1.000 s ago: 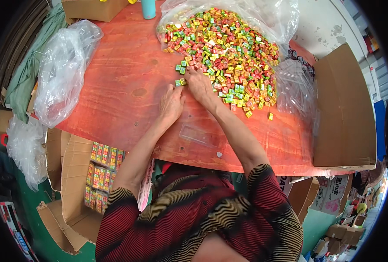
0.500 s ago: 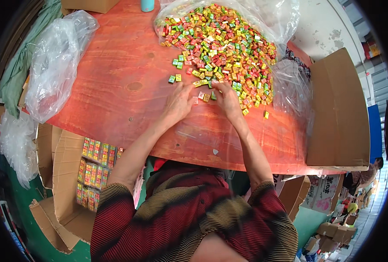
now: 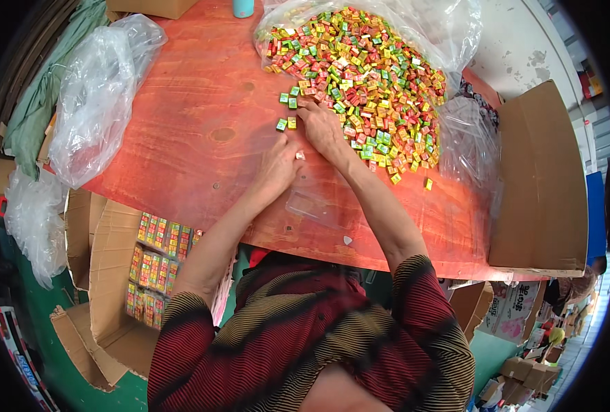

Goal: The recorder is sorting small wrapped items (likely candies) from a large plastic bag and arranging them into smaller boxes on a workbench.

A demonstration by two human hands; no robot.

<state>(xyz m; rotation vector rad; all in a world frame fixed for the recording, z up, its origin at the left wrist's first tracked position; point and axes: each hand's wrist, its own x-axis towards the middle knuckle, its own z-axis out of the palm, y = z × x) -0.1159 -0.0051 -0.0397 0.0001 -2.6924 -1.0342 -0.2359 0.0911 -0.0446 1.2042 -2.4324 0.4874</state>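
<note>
A large heap of small colourful boxes, red, yellow, green and orange, covers the far right part of the red tabletop. My right hand reaches to the heap's left edge, its fingers bent down against the boxes there; what lies beneath the fingertips is hidden. Nearer to me and to the left, my left hand is curled closed just above the table. Something small and whitish shows at its fingers, too little to name. A loose green box and a yellow box sit side by side between the hands and the heap.
Clear plastic bags lie at the table's left; another clear bag spreads behind the heap. An upright cardboard box stands on the right. Below left, an open carton contains packed rows of colourful boxes. A clear plastic piece lies near the front.
My right hand has moved left and slightly away from me to the heap's edge. Several loose boxes between my hands are no longer visible there. My left hand has curled closed.
</note>
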